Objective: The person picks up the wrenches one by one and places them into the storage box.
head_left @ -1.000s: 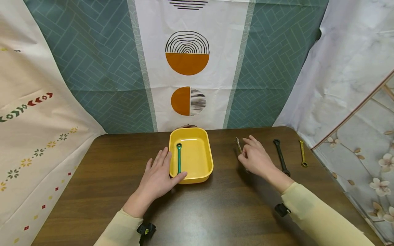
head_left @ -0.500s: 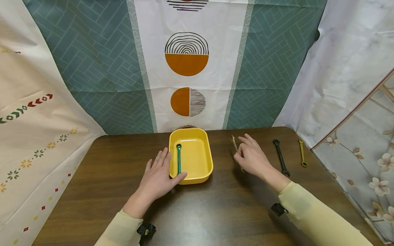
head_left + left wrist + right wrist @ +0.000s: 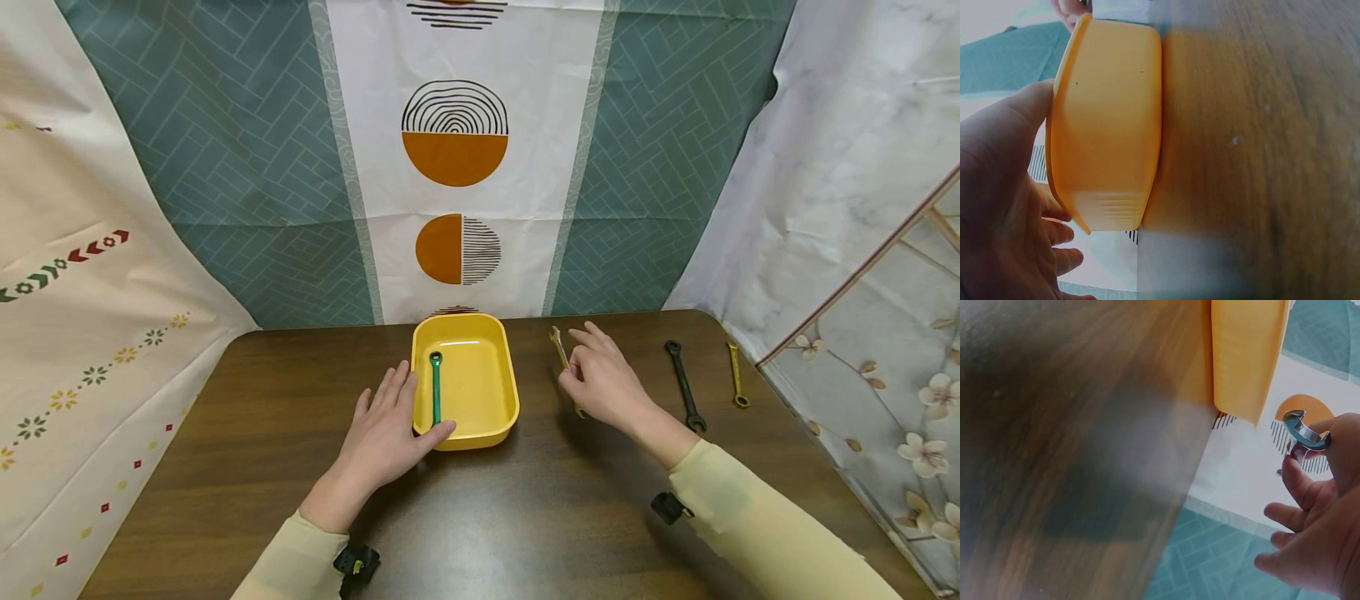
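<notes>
My left hand (image 3: pixel 384 442) rests against the left side of a yellow tray (image 3: pixel 504 358), its fingers straight along the side and its thumb over the near rim. In the left wrist view that thumb (image 3: pixel 1034 103) touches the rim of the upright tray. A green wrench (image 3: pixel 437 392) lies lengthwise inside, near the left wall. To the right of the tray, my right hand (image 3: pixel 603 379) pinches a shiny metal wrench (image 3: pixel 558 343) between thumb and forefinger, above the table. Its open-ended jaw (image 3: pixel 1302 434) shows in the right wrist view, and the other fingers are spread loosely.
Farther right on the brown table (image 3: pixel 480 517) lie a black wrench (image 3: pixel 684 383) and a small yellow wrench (image 3: pixel 737 375), the latter near the right edge. A patterned cloth (image 3: pixel 457 167) hangs behind the table, and more cloth (image 3: pixel 840 250) borders the right.
My right hand has moved left toward the tray, carrying the shiny wrench with it. The left hand and the tray stay in place.
</notes>
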Action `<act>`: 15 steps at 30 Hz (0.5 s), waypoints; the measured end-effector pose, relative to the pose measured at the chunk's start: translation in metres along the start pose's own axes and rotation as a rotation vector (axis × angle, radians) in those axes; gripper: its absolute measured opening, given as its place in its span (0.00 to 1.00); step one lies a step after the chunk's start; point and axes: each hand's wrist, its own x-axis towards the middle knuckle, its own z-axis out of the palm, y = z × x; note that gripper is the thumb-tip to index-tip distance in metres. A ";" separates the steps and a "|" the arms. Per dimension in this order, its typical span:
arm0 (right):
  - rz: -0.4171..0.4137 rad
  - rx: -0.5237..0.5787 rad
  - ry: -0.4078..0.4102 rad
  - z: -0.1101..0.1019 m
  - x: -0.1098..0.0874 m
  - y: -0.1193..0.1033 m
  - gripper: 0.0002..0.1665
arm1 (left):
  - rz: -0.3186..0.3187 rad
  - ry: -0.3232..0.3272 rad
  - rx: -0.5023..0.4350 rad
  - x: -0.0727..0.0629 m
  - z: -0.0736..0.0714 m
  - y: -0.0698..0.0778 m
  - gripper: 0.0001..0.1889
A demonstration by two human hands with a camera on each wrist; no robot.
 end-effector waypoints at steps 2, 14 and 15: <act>0.001 0.001 0.000 0.000 0.001 -0.002 0.18 | 0.000 -0.001 0.000 0.000 0.000 0.000 0.59; -0.010 0.013 0.004 0.004 0.009 -0.014 0.16 | 0.000 0.001 -0.001 0.000 0.000 0.000 0.60; -0.009 0.014 0.004 0.004 0.009 -0.015 0.16 | 0.000 0.001 -0.001 0.000 0.000 0.000 0.60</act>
